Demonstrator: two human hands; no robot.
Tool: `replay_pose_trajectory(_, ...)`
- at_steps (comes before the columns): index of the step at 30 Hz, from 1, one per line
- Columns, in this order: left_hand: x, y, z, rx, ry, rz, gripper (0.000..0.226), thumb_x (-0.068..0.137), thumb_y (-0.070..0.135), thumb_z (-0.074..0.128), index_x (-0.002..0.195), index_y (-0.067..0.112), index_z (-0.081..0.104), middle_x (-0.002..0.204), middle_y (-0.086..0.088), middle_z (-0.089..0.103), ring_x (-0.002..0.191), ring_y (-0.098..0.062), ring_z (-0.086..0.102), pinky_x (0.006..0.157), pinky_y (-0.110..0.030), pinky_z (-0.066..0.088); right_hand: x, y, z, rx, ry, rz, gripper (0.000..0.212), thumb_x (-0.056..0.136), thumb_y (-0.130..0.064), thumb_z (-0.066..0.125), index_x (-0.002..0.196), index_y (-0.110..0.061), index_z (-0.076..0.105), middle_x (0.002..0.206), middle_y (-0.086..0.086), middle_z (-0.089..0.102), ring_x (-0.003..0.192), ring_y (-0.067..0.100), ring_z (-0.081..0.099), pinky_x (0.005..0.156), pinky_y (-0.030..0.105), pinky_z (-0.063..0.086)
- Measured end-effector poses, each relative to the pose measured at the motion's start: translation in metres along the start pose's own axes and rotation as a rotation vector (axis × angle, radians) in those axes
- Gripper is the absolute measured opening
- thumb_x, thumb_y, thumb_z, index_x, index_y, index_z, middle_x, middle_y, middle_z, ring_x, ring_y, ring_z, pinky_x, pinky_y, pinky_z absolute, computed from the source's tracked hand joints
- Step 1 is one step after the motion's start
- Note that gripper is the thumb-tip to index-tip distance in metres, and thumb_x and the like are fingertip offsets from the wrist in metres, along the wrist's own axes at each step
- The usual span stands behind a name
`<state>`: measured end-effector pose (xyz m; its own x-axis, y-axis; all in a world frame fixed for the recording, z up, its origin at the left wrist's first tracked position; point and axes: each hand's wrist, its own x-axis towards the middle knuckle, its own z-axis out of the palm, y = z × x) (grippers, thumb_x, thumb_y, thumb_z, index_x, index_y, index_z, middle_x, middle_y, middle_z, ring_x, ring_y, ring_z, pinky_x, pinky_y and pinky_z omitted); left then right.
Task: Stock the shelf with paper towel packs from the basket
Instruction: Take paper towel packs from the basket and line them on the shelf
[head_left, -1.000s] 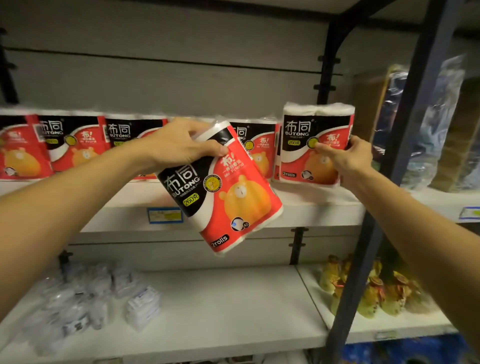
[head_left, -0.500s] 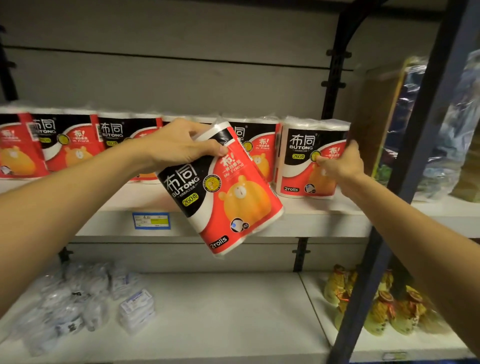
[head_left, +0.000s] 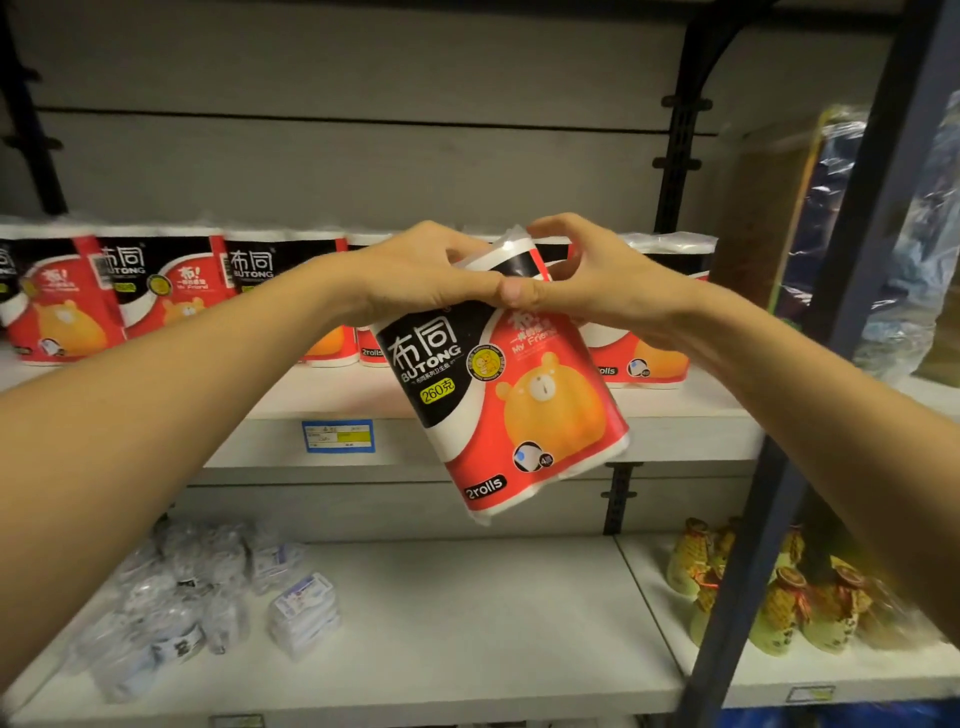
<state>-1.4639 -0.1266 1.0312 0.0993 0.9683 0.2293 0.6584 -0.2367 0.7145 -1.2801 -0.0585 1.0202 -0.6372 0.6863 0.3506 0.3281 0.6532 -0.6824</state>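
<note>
A red, black and white two-roll paper towel pack (head_left: 498, 405) hangs tilted in front of the white shelf (head_left: 691, 431). My left hand (head_left: 421, 275) grips its top left and my right hand (head_left: 587, 275) grips its top right, thumbs touching. Behind them a row of the same packs (head_left: 166, 280) stands along the shelf, the rightmost pack (head_left: 649, 358) partly hidden by my right wrist. The basket is out of view.
A dark metal upright (head_left: 831, 364) crosses the right side in front. Plastic-wrapped goods (head_left: 909, 234) fill the shelf bay beyond it. The lower shelf holds clear-wrapped small packs (head_left: 208, 597) at left and yellow bottles (head_left: 779, 597) at right. A blue price tag (head_left: 337, 435) sits on the shelf edge.
My right hand let go of the rightmost pack standing on the shelf and came left onto the top of the pack held by my left hand. That pack sits a little more upright.
</note>
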Motion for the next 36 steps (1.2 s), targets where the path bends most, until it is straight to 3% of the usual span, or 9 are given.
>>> replay_pose_trajectory(6, -0.015, -0.006, -0.019, -0.004, 0.034, 0.029, 0.024, 0.080, 0.034, 0.075, 0.101, 0.022, 0.072, 0.085, -0.004, 0.076, 0.072, -0.018, 0.074, 0.058, -0.024, 0.056, 0.001, -0.021, 0.013, 0.006, -0.016, -0.108, 0.090, 0.065, -0.026, 0.087, 0.140, -0.027, 0.036, 0.115, -0.008, 0.059, 0.089, 0.008, 0.069, 0.064, 0.019, 0.056)
replay_pose_trajectory(10, -0.010, -0.013, -0.029, -0.012, 0.336, 0.202, 0.045, 0.090, 0.052, 0.058, 0.125, 0.023, 0.059, 0.117, 0.008, 0.064, 0.098, 0.003, 0.061, 0.079, -0.009, 0.046, 0.011, -0.030, -0.003, -0.009, 0.112, -0.248, 0.080, 0.075, -0.007, 0.080, 0.141, -0.025, 0.038, 0.110, -0.003, 0.061, 0.087, 0.013, 0.070, 0.066, 0.022, 0.057)
replay_pose_trajectory(11, -0.011, -0.017, -0.032, 0.009, 0.425, 0.239, 0.045, 0.092, 0.054, 0.052, 0.127, 0.025, 0.055, 0.118, 0.009, 0.059, 0.103, 0.002, 0.057, 0.084, -0.011, 0.044, 0.013, -0.029, -0.010, -0.007, 0.166, -0.257, 0.078, 0.075, -0.006, 0.079, 0.141, -0.025, 0.040, 0.111, 0.000, 0.061, 0.087, 0.013, 0.069, 0.069, 0.024, 0.058)
replay_pose_trajectory(15, -0.018, -0.044, -0.036, 0.081, 0.497, 0.194, 0.052, 0.095, 0.058, 0.046, 0.134, 0.024, 0.047, 0.120, 0.007, 0.056, 0.114, -0.009, 0.052, 0.093, -0.027, 0.041, 0.021, -0.012, -0.033, 0.009, 0.479, -0.226, 0.057, 0.070, -0.018, 0.078, 0.118, -0.025, 0.047, 0.106, 0.000, 0.061, 0.092, 0.019, 0.068, 0.077, 0.038, 0.060)
replay_pose_trajectory(18, -0.018, -0.057, -0.028, 0.091, 0.478, 0.131, 0.051, 0.096, 0.054, 0.047, 0.136, 0.022, 0.047, 0.121, 0.006, 0.056, 0.108, -0.008, 0.053, 0.082, -0.019, 0.041, 0.026, 0.000, -0.034, 0.026, 0.571, -0.203, 0.054, 0.069, -0.018, 0.078, 0.111, -0.020, 0.043, 0.105, -0.001, 0.057, 0.092, 0.022, 0.067, 0.071, 0.041, 0.061)
replay_pose_trajectory(22, -0.015, -0.060, -0.015, 0.073, 0.458, 0.105, 0.040, 0.097, 0.044, 0.053, 0.129, 0.020, 0.053, 0.111, 0.006, 0.058, 0.095, 0.001, 0.055, 0.071, -0.010, 0.041, 0.034, 0.015, -0.022, -0.065, 0.646, -0.223, 0.052, 0.070, -0.014, 0.079, 0.112, -0.012, 0.050, 0.110, 0.005, 0.059, 0.095, 0.016, 0.064, 0.071, 0.029, 0.060)
replay_pose_trajectory(26, -0.013, -0.064, -0.004, 0.062, 0.445, 0.099, 0.032, 0.096, 0.037, 0.058, 0.123, 0.020, 0.056, 0.104, 0.004, 0.063, 0.085, 0.003, 0.057, 0.068, -0.010, 0.046, 0.044, 0.030, -0.008, -0.182, 0.611, -0.229, 0.051, 0.070, -0.019, 0.084, 0.111, -0.010, 0.054, 0.109, -0.001, 0.056, 0.097, 0.014, 0.059, 0.066, 0.016, 0.055)
replay_pose_trajectory(30, -0.012, -0.075, 0.000, 0.068, 0.425, 0.082, 0.026, 0.095, 0.037, 0.059, 0.117, 0.023, 0.058, 0.110, 0.005, 0.062, 0.099, -0.004, 0.057, 0.073, -0.013, 0.047, 0.055, 0.049, -0.001, -0.266, 0.536, -0.209, 0.054, 0.066, -0.040, 0.083, 0.108, -0.019, 0.056, 0.108, -0.004, 0.060, 0.104, 0.024, 0.058, 0.082, 0.041, 0.055)
replay_pose_trajectory(36, -0.014, -0.089, -0.001, 0.059, 0.447, 0.050, 0.024, 0.095, 0.033, 0.061, 0.116, 0.021, 0.060, 0.109, 0.004, 0.062, 0.101, -0.010, 0.058, 0.081, -0.018, 0.047, 0.071, 0.060, 0.001, -0.372, 0.514, -0.187, 0.052, 0.077, -0.040, 0.077, 0.117, -0.018, 0.052, 0.122, 0.004, 0.055, 0.120, 0.021, 0.038, 0.086, 0.032, 0.037)
